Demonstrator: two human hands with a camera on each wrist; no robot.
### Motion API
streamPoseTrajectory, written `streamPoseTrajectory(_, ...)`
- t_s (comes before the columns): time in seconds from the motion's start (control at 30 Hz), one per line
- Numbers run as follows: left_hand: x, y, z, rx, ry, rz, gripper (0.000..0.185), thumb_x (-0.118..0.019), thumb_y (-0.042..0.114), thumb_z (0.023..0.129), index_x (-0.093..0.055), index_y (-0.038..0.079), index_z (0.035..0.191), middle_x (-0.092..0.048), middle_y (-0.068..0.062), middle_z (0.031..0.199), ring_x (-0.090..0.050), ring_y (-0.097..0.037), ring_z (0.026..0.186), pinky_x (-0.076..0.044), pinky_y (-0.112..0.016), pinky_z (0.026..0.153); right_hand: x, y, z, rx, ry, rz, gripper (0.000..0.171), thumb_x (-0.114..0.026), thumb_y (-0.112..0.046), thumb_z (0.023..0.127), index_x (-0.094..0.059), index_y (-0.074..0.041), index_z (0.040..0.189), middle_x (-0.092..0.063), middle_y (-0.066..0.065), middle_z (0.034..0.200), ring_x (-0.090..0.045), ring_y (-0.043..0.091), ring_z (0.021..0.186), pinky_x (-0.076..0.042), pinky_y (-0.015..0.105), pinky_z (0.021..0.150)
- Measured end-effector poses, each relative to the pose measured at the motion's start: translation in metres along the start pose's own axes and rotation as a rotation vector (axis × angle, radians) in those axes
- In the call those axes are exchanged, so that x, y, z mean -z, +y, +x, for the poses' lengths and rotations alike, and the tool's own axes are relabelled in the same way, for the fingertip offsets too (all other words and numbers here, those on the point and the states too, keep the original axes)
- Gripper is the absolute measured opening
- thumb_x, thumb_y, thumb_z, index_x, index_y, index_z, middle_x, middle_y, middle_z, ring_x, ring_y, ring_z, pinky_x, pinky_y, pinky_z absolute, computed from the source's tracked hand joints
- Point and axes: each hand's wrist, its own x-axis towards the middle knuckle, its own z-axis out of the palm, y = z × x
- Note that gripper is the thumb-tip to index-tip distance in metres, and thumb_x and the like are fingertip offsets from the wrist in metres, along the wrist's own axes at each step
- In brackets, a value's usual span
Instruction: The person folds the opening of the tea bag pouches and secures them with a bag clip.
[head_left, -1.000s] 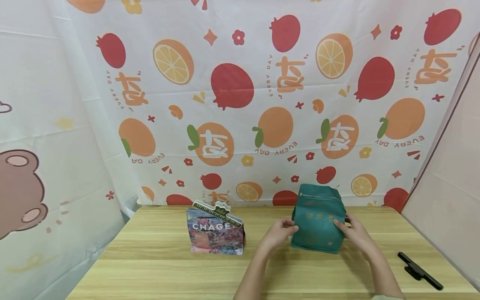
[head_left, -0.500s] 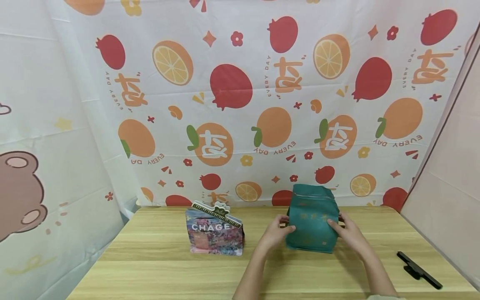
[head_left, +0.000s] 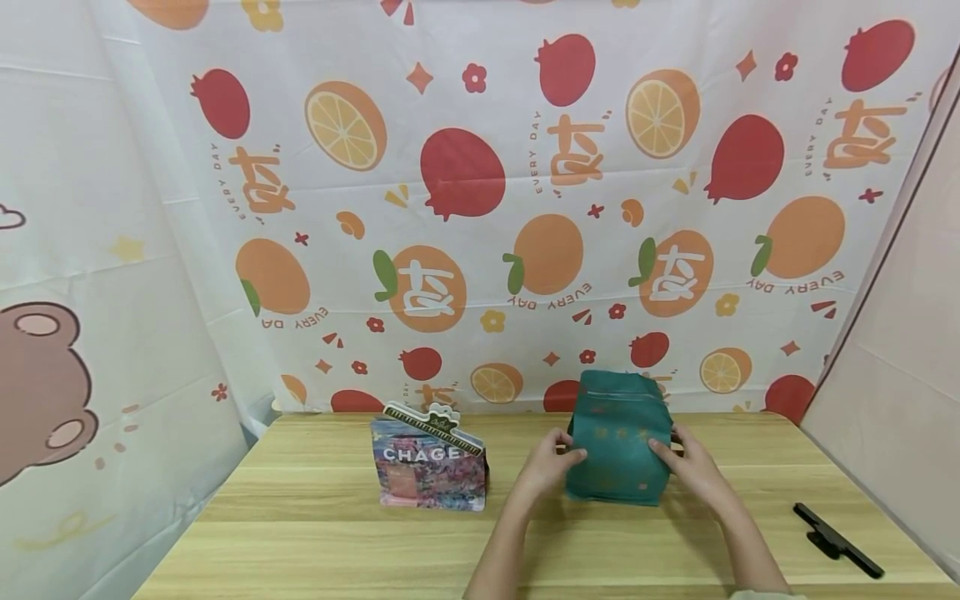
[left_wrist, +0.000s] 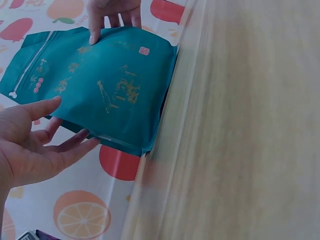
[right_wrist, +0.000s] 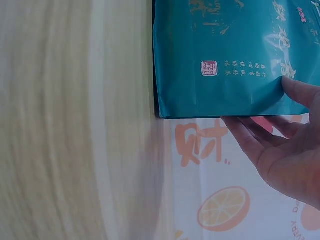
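L hand (head_left: 547,461) & R hand (head_left: 692,467) clamp opp. sides of bag (head_left: 621,442), upright R of ctr on table (head_left: 390,554), well apart from pouch (head_left: 431,477) on L & clip (head_left: 838,541) nr R edge.

Lower left in the head view, the worktop (head_left: 300,550) gives passage; the pouch (head_left: 431,479) left of centre, green bag (head_left: 621,442) right of centre and black clip (head_left: 838,540) at lower right obstruct.

Both bare forearms (head_left: 501,542) were stretched forward, left hand (head_left: 545,462) and right hand (head_left: 695,468) faced each other, thumbs (left_wrist: 46,107) parted from fingers (left_wrist: 75,153), a pale sleeve (head_left: 765,595) (only its edge showed) on the right arm.
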Motion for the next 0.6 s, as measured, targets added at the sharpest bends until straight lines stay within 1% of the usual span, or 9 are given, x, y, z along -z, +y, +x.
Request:
streamPoseTrajectory(0.2,0.007,0.002,-0.002,-0.004,0.008,0.046,0.018,-0.061,0.017,0.088,-0.052,0.002,0.09,-0.056,-0.01,0.098,-0.055,-0.027,0.092,-0.045,-0.042,0.076,-0.005,-0.004,0.0,0.007,-0.008,-0.003,0.053,-0.05,-0.028,0.096,-0.033,0.006,0.133,-0.036,0.034,0.129,-0.041,0.049,0.113,-0.043,0.048,0.085)
streamPoseTrajectory(0.3,0.012,0.002,-0.001,0.015,0.0,0.064,0.02,-0.062,0.019,0.089,-0.053,0.002,0.09,-0.057,-0.01,0.096,-0.054,-0.025,0.088,-0.045,-0.041,0.074,-0.007,-0.006,0.0,0.01,-0.009,0.009,0.051,-0.05,-0.027,0.096,-0.034,0.006,0.132,-0.036,0.034,0.129,-0.042,0.05,0.113,-0.044,0.047,0.084)
streamPoseTrajectory(0.37,0.014,0.001,0.0,0.036,-0.004,0.064,0.021,-0.061,0.021,0.089,-0.053,0.002,0.093,-0.056,-0.01,0.097,-0.054,-0.025,0.089,-0.045,-0.041,0.074,-0.008,-0.008,0.0,0.01,-0.013,0.021,0.051,-0.051,-0.027,0.096,-0.035,0.005,0.131,-0.036,0.034,0.129,-0.042,0.05,0.113,-0.045,0.047,0.083)
streamPoseTrajectory(0.47,0.014,0.001,0.002,0.056,0.013,0.055,0.028,-0.062,0.021,0.089,-0.051,-0.001,0.102,-0.055,-0.013,0.102,-0.053,-0.028,0.093,-0.044,-0.043,0.077,-0.01,-0.008,0.0,0.014,-0.012,0.027,0.051,-0.051,-0.027,0.096,-0.035,0.005,0.132,-0.035,0.034,0.13,-0.041,0.05,0.113,-0.044,0.047,0.084)
streamPoseTrajectory(0.53,0.013,0.0,0.003,0.055,0.029,0.049,0.038,-0.063,0.022,0.088,-0.048,-0.003,0.112,-0.052,-0.018,0.111,-0.052,-0.033,0.101,-0.043,-0.045,0.082,-0.011,-0.008,0.001,0.019,-0.008,0.019,0.052,-0.051,-0.028,0.096,-0.035,0.005,0.132,-0.036,0.033,0.13,-0.042,0.049,0.113,-0.044,0.047,0.085)
streamPoseTrajectory(0.6,0.011,-0.001,0.005,0.035,0.035,0.042,0.051,-0.063,0.022,0.088,-0.04,-0.006,0.125,-0.046,-0.024,0.122,-0.046,-0.039,0.11,-0.039,-0.05,0.088,-0.012,-0.007,0.001,0.029,0.0,0.002,0.05,-0.05,-0.029,0.096,-0.036,0.004,0.131,-0.039,0.031,0.128,-0.042,0.046,0.114,-0.041,0.049,0.087)
